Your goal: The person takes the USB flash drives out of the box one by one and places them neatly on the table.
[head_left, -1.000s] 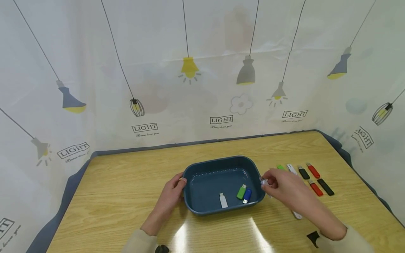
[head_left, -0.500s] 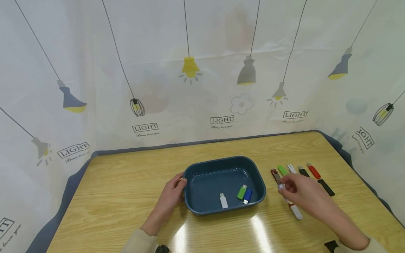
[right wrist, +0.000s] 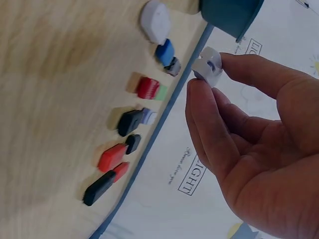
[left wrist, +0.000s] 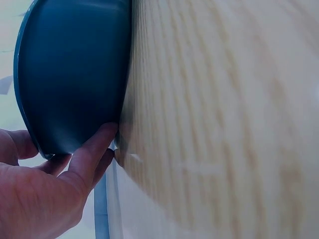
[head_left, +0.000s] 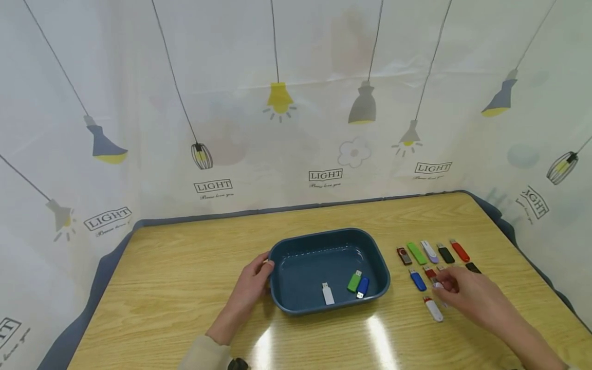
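Observation:
My left hand (head_left: 253, 280) grips the left rim of a dark blue tray (head_left: 274, 295), thumb at the rim and fingers along the outer wall (left wrist: 75, 74). Inside the tray lie a white USB stick (head_left: 328, 294), a green USB stick (head_left: 354, 281) and a blue USB stick (head_left: 363, 288). Over the table on the right, my right hand (head_left: 472, 293) pinches a whitish USB stick (right wrist: 207, 67) between thumb and fingertips. Below and around that hand lie a red USB stick (head_left: 430, 273), a blue one (head_left: 418, 280) and a white one with a red part (head_left: 433, 310).
Farther back on the wooden table (head_left: 185, 262) lie more USB sticks: dark red (head_left: 404, 256), green (head_left: 417, 253), white and lilac (head_left: 429, 252), black (head_left: 446, 253) and bright red (head_left: 460, 251). A lamp-patterned curtain (head_left: 259, 139) surrounds the table's back and sides.
My right hand has moved right from the tray's right rim to over the sticks, the whitish USB stick still pinched. The blue stick on the table is uncovered. My left hand stays put.

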The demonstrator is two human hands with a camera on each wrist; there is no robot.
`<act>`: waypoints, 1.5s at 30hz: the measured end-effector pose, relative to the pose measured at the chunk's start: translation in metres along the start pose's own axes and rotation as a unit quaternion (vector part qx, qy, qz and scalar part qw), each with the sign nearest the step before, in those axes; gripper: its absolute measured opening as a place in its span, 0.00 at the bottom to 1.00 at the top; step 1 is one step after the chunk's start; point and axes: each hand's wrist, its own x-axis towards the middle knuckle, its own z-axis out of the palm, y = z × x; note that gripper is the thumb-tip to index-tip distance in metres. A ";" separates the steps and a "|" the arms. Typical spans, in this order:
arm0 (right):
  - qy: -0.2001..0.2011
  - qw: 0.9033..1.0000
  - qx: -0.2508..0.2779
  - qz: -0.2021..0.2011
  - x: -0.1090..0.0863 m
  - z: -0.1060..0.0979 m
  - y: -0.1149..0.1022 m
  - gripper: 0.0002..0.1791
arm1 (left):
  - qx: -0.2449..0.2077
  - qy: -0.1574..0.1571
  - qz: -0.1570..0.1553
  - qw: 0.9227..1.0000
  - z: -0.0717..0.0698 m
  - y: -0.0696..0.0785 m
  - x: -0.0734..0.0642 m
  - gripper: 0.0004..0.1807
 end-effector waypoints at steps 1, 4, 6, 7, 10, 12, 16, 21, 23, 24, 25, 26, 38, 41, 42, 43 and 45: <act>-0.003 1.000 -0.003 -0.001 0.000 0.001 0.004 0.15 | 0.000 -0.001 0.000 1.000 0.000 0.000 0.000 0.27; -0.007 1.000 -0.012 -0.003 -0.001 0.004 0.013 0.14 | 0.001 -0.003 0.000 1.000 0.000 0.000 0.001 0.27; -0.011 1.000 -0.014 0.001 0.000 0.006 0.018 0.14 | 0.001 -0.004 0.001 1.000 0.001 0.001 0.001 0.27; -0.013 1.000 -0.015 0.004 0.000 0.007 0.020 0.14 | 0.000 -0.004 0.001 1.000 0.001 0.001 0.001 0.27; -0.023 0.999 -0.013 0.025 0.002 0.010 0.024 0.14 | -0.006 -0.001 0.002 1.000 0.001 0.001 0.001 0.26; -0.034 0.999 -0.011 0.037 0.003 0.011 0.027 0.15 | -0.012 0.002 0.003 1.000 0.001 0.001 0.001 0.26; -0.054 0.997 -0.002 0.053 0.003 0.014 0.031 0.16 | -0.017 0.004 0.003 1.000 0.002 0.001 0.001 0.26; -0.058 0.996 -0.004 0.062 0.003 0.017 0.035 0.16 | -0.016 0.002 0.004 1.000 0.002 0.000 0.001 0.26; -0.056 0.996 -0.007 0.064 0.004 0.018 0.037 0.15 | -0.010 0.002 0.005 1.000 0.001 0.000 0.001 0.27; -0.055 0.996 -0.008 0.065 0.004 0.019 0.037 0.15 | -0.006 0.001 0.007 1.000 0.001 0.000 0.001 0.27; -0.054 0.996 -0.009 0.064 0.005 0.019 0.037 0.15 | -0.003 0.001 0.008 1.000 0.001 -0.001 0.001 0.27; -0.053 0.996 -0.010 0.064 0.005 0.019 0.038 0.15 | 0.001 0.001 0.009 1.000 0.001 -0.001 0.001 0.27; -0.048 0.997 -0.027 0.061 0.005 0.021 0.035 0.15 | 0.002 0.000 0.004 1.000 0.001 0.001 0.000 0.27; -0.049 0.997 -0.027 0.060 0.006 0.021 0.036 0.15 | 0.003 0.000 0.003 1.000 0.001 0.001 0.000 0.27; -0.049 0.997 -0.026 0.061 0.006 0.021 0.036 0.15 | 0.004 0.001 0.003 1.000 0.001 0.001 0.000 0.27; -0.050 0.997 -0.025 0.061 0.006 0.021 0.036 0.16 | 0.004 0.001 0.003 1.000 0.001 0.001 0.000 0.27; -0.052 0.997 -0.023 0.058 0.006 0.020 0.036 0.16 | 0.003 0.000 0.003 1.000 0.000 0.000 0.000 0.27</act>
